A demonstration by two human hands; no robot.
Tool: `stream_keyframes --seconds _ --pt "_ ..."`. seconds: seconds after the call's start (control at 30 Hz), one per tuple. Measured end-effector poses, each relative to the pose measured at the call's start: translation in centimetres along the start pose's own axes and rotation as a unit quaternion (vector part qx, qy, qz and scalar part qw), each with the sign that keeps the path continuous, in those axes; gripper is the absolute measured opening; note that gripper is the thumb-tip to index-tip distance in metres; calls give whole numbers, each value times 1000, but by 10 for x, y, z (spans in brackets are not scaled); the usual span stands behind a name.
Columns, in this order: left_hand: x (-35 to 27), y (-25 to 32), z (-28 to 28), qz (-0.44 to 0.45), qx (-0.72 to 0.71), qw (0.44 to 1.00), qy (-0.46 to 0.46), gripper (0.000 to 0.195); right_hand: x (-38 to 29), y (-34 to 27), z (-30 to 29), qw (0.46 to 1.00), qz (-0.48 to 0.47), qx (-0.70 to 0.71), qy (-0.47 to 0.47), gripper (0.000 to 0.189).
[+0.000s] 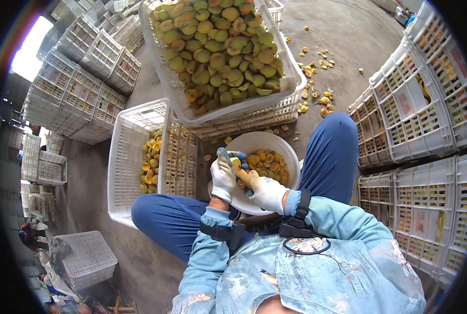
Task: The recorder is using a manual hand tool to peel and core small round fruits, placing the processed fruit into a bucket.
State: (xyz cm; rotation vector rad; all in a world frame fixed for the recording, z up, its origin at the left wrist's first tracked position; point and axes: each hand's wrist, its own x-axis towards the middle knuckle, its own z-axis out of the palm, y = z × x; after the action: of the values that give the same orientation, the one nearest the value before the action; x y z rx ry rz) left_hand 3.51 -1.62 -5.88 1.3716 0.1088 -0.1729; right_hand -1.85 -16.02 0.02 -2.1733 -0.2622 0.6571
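My left hand (223, 174), in a white glove with blue-coated fingers, holds a yellow-green fruit piece (235, 160) between thumb and fingers. In my right hand (267, 193), gloved the same way, is a tool with a wooden handle (243, 176); its tip meets the fruit and is hidden there. Both hands are over the near left part of a white plastic bucket (292, 157) between my legs. Orange-brown fruit pieces (270, 163) lie inside the bucket. To the left, a white crate (133, 117) contains hollowed fruit halves (151, 163).
Ahead, a white crate (170, 96) heaped with green-yellow fruit halves (221, 51) rests on another crate (245, 119). Fruit scraps (325, 100) litter the concrete floor. Stacked full crates stand at right (418, 106) and left (76, 84). A person (31, 235) is far left.
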Motion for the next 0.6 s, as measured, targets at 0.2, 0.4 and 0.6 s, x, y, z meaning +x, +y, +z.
stream_keyframes --seconds 0.2,0.4,0.6 --pt "3 24 5 -57 94 993 -46 67 9 14 12 999 18 48 -7 41" --pt "4 24 -9 -23 182 975 -128 65 11 24 7 981 3 171 -92 35" --pt "4 36 -10 -41 146 954 -257 71 -1 25 -18 906 51 341 -244 24"
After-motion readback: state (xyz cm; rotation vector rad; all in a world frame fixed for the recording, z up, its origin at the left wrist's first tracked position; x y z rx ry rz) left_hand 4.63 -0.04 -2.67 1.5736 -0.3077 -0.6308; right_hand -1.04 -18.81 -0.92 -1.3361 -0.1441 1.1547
